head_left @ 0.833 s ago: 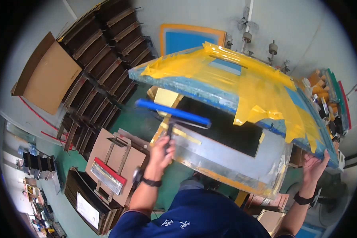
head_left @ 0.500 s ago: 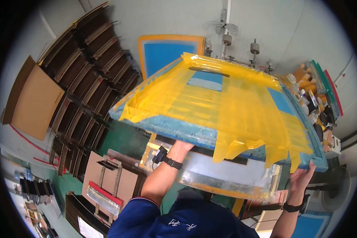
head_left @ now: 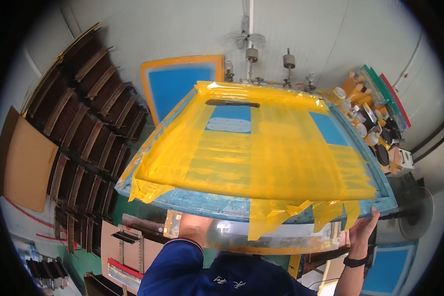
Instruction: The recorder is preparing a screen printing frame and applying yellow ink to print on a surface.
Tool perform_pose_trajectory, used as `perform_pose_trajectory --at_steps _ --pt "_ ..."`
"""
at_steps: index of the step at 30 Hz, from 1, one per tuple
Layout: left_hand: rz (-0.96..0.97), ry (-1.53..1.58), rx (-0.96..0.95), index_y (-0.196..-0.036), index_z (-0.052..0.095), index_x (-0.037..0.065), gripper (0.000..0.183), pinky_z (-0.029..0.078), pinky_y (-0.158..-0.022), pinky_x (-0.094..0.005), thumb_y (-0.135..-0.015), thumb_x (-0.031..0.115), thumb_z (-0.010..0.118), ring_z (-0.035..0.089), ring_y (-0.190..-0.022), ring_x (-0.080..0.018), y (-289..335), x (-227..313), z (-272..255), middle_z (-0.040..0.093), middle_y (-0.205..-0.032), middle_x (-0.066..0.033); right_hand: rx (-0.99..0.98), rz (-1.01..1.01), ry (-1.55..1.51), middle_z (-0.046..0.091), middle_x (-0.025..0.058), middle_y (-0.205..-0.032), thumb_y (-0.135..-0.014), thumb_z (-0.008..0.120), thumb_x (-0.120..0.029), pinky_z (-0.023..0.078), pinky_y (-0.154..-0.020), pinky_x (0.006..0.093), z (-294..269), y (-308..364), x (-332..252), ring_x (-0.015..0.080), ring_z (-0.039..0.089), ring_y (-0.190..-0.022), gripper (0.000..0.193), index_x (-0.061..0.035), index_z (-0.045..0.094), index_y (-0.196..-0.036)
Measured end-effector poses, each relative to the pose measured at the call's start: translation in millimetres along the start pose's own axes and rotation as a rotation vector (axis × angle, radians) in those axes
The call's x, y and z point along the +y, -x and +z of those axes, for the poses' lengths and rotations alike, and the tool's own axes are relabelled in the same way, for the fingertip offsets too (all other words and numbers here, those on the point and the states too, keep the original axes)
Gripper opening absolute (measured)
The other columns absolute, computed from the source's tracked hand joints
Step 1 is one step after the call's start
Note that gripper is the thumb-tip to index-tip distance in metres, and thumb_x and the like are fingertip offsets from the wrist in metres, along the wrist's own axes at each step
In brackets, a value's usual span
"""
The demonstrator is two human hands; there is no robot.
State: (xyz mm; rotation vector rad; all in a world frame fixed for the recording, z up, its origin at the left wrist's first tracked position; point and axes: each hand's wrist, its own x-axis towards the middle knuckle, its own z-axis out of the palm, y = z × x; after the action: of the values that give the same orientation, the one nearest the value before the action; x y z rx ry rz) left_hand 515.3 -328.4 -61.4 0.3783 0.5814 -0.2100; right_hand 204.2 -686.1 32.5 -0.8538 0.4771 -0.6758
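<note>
A large screen printing frame (head_left: 217, 203) with blue sides is tilted up in front of me. Yellow tape (head_left: 281, 163) covers most of its mesh, leaving two blue patches bare; loose tape ends hang over the near edge. A dark strip (head_left: 232, 103) lies across the tape near the far side. My right hand (head_left: 364, 226) grips the near right corner, its thumb on the rim. My left hand (head_left: 196, 224) reaches beneath the near edge, left of the middle; its fingers are hidden under the frame.
Below the frame is a pale flat plate (head_left: 261, 237). A dark slotted rack (head_left: 84, 118) stands left, beside a cardboard sheet (head_left: 27, 158). Another blue screen with an orange border (head_left: 144, 81) leans behind. Bottles and tubs (head_left: 367, 116) crowd the right; a fan (head_left: 417, 212) stands near.
The screen printing frame has come lower and levelled out sideways in view, its left side dropping. My left hand has gone further under it. My right hand still holds the corner.
</note>
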Motion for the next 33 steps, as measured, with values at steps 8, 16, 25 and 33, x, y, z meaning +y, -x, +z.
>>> perform_pose_trajectory --at_steps 8,16,25,33 --pt "-0.061 -0.032 0.034 -0.106 0.056 0.006 0.025 0.046 -0.051 -0.0237 -0.099 0.028 0.047 0.054 -0.067 -0.0145 52.0 -17.4 -12.6 0.058 -0.092 -0.0119 -0.027 -0.013 -0.028 0.050 0.0042 -0.138 -0.093 0.053 -0.035 0.038 -0.105 0.0349 -7.6 -5.1 1.4 0.0217 0.049 -0.125 0.056 -0.0079 0.039 -0.139" --pt "-0.358 -0.087 -0.550 -0.125 0.048 0.006 0.033 0.038 -0.044 -0.0204 -0.096 0.020 0.054 0.047 -0.062 -0.0095 105.9 26.5 -118.9 0.051 -0.090 -0.0087 -0.037 -0.055 -0.008 0.062 0.0114 -0.123 -0.099 0.047 -0.039 0.056 -0.084 0.0314 47.8 -40.7 -45.3 0.0201 0.067 -0.097 0.046 -0.0034 0.049 -0.128" --pt "-0.056 -0.551 -0.352 -0.133 0.043 0.006 0.043 0.034 -0.041 -0.0181 -0.094 0.016 0.057 0.046 -0.055 -0.0084 183.0 77.3 -145.3 0.053 -0.087 -0.0073 -0.419 0.039 0.358 0.070 0.0190 -0.080 -0.098 0.038 -0.053 0.044 -0.032 0.0152 69.4 -106.2 -102.8 0.0134 0.062 -0.043 0.068 0.0110 0.056 -0.112" --pt "0.677 -1.697 -0.323 -0.141 0.044 0.005 0.056 0.050 -0.055 -0.0369 -0.087 0.008 0.060 0.060 -0.060 -0.0235 216.3 93.2 -69.9 0.062 -0.079 -0.0047 -0.448 0.065 0.398 0.071 0.0161 -0.085 -0.098 0.038 -0.055 0.040 -0.032 0.0130 96.4 -133.8 -123.7 0.0104 0.064 -0.048 0.070 0.0092 0.058 -0.113"
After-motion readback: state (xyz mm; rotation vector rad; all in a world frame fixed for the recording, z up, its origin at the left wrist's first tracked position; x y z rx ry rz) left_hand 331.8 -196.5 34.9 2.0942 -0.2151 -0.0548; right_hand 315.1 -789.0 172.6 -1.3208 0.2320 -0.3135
